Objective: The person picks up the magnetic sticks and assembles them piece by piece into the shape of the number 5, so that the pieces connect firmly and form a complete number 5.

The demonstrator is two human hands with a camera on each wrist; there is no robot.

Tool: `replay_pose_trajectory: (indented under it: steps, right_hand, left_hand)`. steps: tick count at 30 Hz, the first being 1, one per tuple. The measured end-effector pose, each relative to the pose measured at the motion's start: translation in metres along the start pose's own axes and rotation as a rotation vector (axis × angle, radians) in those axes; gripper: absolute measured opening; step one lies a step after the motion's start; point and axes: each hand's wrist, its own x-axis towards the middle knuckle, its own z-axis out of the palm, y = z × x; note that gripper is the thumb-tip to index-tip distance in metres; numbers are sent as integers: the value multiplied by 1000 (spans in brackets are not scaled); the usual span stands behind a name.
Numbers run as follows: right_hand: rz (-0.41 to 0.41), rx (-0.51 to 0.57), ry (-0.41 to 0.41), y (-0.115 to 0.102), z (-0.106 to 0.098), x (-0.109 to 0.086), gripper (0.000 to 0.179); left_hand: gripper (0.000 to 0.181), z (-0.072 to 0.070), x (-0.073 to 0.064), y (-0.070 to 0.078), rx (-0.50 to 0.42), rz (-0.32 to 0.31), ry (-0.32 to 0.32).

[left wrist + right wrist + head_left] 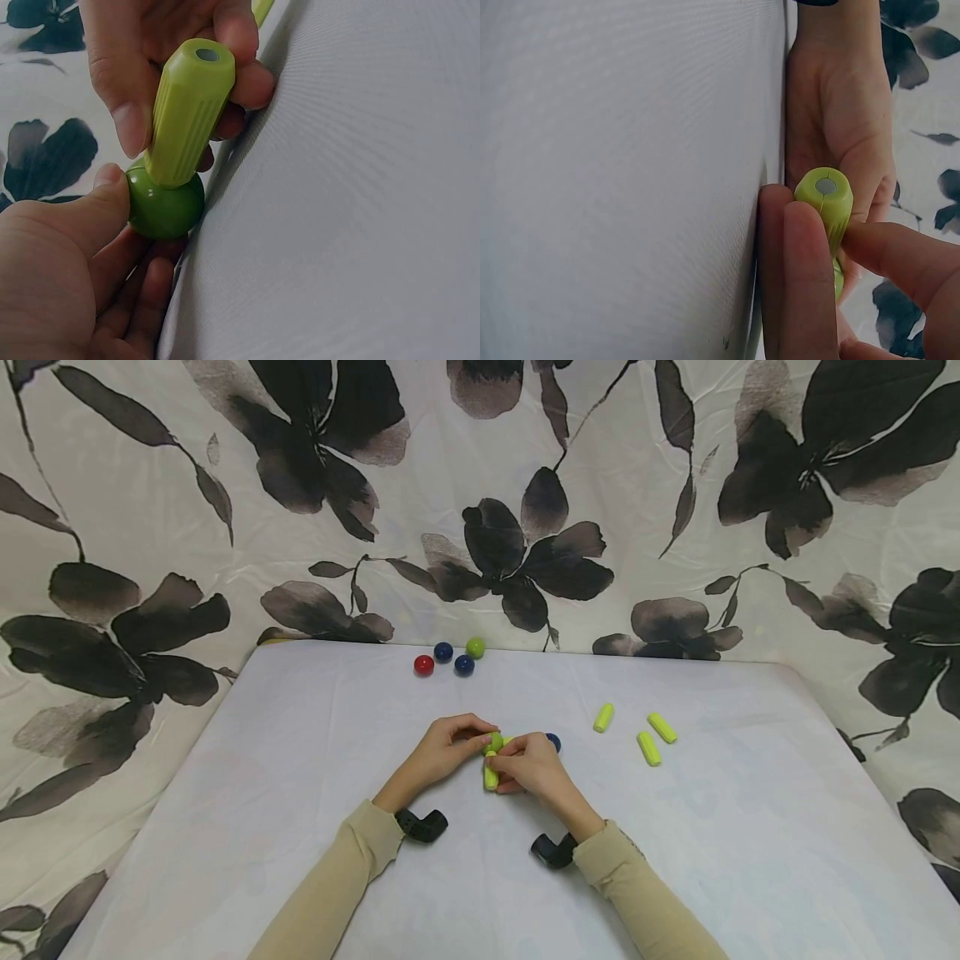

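Observation:
My left hand (438, 752) pinches a green ball (166, 211) between thumb and fingers, low over the white table. From the other side my right hand (536, 767) grips a yellow-green ribbed rod (189, 120) with thumb and fingertips. The rod's far end meets the ball, and its free end, with a round grey inset (825, 186), points back toward my body. Beyond the right hand a dark blue ball (553, 742) peeks out, mostly hidden. A piece of another yellow-green rod (261, 10) shows past the right fingers.
Near the table's back edge sit a red ball (423, 666), two dark blue balls (464, 666) and a green ball (476, 648). Three loose yellow-green rods (649, 748) lie to the right. A flower-patterned cloth (420, 485) hangs behind the white tabletop (300, 760).

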Motion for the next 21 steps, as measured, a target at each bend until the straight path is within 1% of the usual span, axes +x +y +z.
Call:
replay_pose_trajectory:
  steps: [13,21]
  right_hand:
    - [-17,-17,-5,0,-1,0,14]
    - [-40,-42,-20,0,-3,-1,14]
  left_hand:
    - [16,0,0,1,8,-6,-2]
    - [17,0,0,1,0,7,-2]
